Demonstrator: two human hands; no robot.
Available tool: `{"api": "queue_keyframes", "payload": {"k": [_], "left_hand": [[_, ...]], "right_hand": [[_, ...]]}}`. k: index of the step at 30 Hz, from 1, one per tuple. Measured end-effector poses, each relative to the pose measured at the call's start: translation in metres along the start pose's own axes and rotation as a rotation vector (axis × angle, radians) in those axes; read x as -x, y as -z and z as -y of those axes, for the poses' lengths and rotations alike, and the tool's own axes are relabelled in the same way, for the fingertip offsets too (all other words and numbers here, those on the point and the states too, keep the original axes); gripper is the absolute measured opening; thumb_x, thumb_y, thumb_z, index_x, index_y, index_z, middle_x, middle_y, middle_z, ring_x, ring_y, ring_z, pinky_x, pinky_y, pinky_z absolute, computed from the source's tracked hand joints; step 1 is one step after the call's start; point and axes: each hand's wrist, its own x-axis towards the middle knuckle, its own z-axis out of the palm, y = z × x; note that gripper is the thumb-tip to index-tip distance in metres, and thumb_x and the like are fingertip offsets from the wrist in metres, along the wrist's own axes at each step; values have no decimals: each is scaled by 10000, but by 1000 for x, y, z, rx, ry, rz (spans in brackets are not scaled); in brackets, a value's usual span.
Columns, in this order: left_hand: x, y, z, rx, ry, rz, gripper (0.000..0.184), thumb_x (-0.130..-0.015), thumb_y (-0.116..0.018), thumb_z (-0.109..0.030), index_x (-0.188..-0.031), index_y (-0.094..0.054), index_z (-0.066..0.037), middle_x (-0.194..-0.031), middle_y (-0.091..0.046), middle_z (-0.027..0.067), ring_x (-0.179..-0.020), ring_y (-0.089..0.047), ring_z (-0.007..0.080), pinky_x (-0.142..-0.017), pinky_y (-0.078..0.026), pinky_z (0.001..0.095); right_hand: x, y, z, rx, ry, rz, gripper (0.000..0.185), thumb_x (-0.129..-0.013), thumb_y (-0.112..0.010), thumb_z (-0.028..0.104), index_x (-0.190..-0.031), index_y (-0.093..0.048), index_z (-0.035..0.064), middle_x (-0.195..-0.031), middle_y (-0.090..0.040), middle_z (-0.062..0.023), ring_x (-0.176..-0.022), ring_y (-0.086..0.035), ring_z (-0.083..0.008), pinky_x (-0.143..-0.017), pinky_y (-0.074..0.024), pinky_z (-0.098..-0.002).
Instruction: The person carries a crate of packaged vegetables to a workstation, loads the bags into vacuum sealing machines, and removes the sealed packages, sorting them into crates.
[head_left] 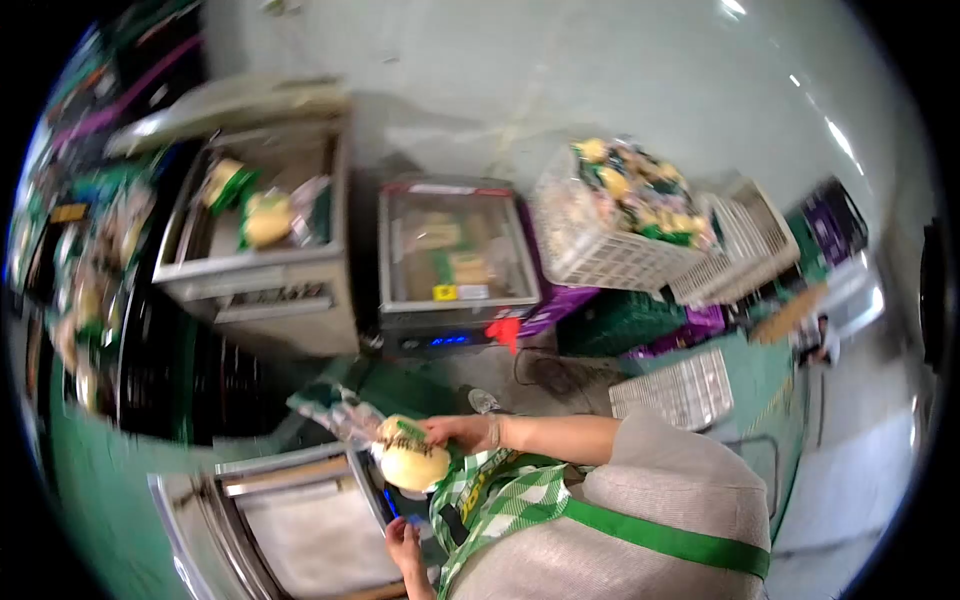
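Observation:
My right hand (462, 432) is closed on a clear plastic bag holding a pale yellow, rounded food item (413, 455), with dark print and a green label on it. The bag's loose, crinkled end (340, 412) points up and left. Lower down, my left hand (404, 546) is beside the near edge of an open machine with a metal frame (365, 495). Its fingers look bent, but blur hides whether they hold anything. A white flat bed (310, 535) lies inside that frame. My green-checked apron (500, 500) hangs between the hands.
An open-lidded machine (270, 265) holds several bagged items. Next to it is a lidded machine (460, 305) with packs under its clear cover. A white crate (620, 255) is heaped with bagged goods. More bags fill crates (95, 300) at left; a white crate (675, 390) sits on the floor.

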Motion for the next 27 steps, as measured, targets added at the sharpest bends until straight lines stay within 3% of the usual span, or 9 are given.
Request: {"api": "queue_keyframes", "payload": {"k": [3,7,11,13,15,21,25,26,27], "left_hand": [[-36,-3,-4,35,-2,24,234,-801,-553,-25,-1027,-493,-29,-764,-588,75,-572,-567,145,-474,-451,241],[-45,-41,-40,37,24,34,202,-763,-568,22,-948,-529,-49,-737,-578,60,-563,-563,148,-470,-472,243],[-99,-83,-2,71,-35,30,183,-771,-544,40,-930,-525,-49,-719,-583,80,-523,-559,161,-465,-488,271],[-75,-128,-29,23,22,102,178,-775,-536,38,-933,-523,-43,-721,-581,87,-531,-561,167,-480,-502,287],[-80,-160,-22,28,83,51,207,-800,-538,11,-1000,-486,-6,-711,-571,125,-607,-587,243,-589,-524,391],[-67,-224,-24,-84,129,56,217,-809,-533,-30,-1020,-484,-46,-756,-591,71,-572,-588,174,-492,-502,280],[-43,-241,-30,-104,194,-37,218,-816,-525,-33,-1030,-484,-50,-775,-602,78,-607,-603,187,-497,-502,303],[-38,-241,-31,-131,222,-49,219,-817,-524,-34,-1032,-483,-50,-777,-602,80,-613,-606,190,-503,-507,313],[-35,-239,-30,-122,253,-59,224,-817,-523,-34,-1036,-482,-50,-777,-602,85,-614,-607,199,-510,-511,324]], "right_hand": [[77,39,58,116,380,-79,560,-763,-625,196,-1250,-405,31,-1180,-523,-101,-1092,-499,-170,-936,-404,-340],[205,66,135,406,910,-640,386,-795,-608,136,-1147,-494,25,-1103,-558,-94,-1036,-518,-176,-895,-429,-328],[330,128,241,5,1130,-707,510,-696,-700,126,-1149,-487,31,-1064,-565,-89,-1023,-520,-210,-864,-433,-311],[379,166,291,404,1217,-1286,637,-652,-749,242,-1171,-468,3,-1032,-578,-111,-961,-546,-190,-849,-432,-293],[429,203,324,552,1184,-1469,670,-615,-784,276,-1124,-481,-38,-1015,-579,-123,-921,-555,-188,-796,-436,-293],[537,343,391,720,636,-1751,790,-614,-708,487,-1167,-491,-32,-1100,-561,-150,-983,-547,-224,-833,-429,-324],[533,350,410,1214,-120,-1945,846,-691,-498,653,-1198,-474,-24,-1211,-485,-238,-1084,-507,-328,-932,-383,-384],[526,351,409,1395,-232,-1978,831,-749,-341,698,-1200,-471,11,-1096,-548,-251,-1028,-527,-377,-888,-413,-403],[523,348,409,1420,-328,-1937,820,-759,-332,688,-1208,-465,15,-1110,-540,-254,-1038,-523,-374,-894,-409,-403]]}}
